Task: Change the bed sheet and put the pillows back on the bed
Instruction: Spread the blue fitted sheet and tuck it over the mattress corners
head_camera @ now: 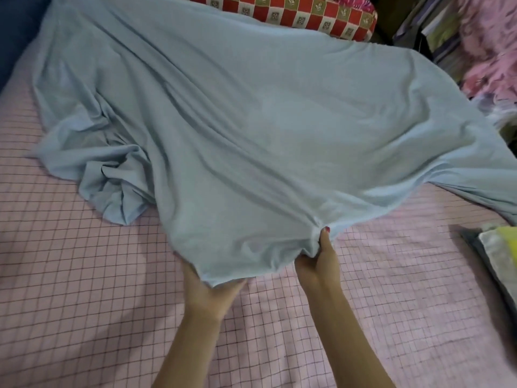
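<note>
A light blue sheet (pixel 251 107) billows over the bed, lifted in the middle and bunched in folds at the left. Under it lies a pink checked sheet (pixel 84 275) covering the mattress. My left hand (pixel 209 289) grips the blue sheet's near edge, its fingers hidden under the cloth. My right hand (pixel 316 264) pinches the same edge a little to the right, thumb on top. A red and white checked pillow (pixel 307 15) lies at the far end of the bed, partly covered by the blue sheet.
Folded cloths in grey, white and yellow (pixel 495 253) lie on the bed's right edge. Pink floral fabric (pixel 489 51) and stacked items (pixel 436 29) crowd the right side. A dark blue surface (pixel 16 32) borders the far left.
</note>
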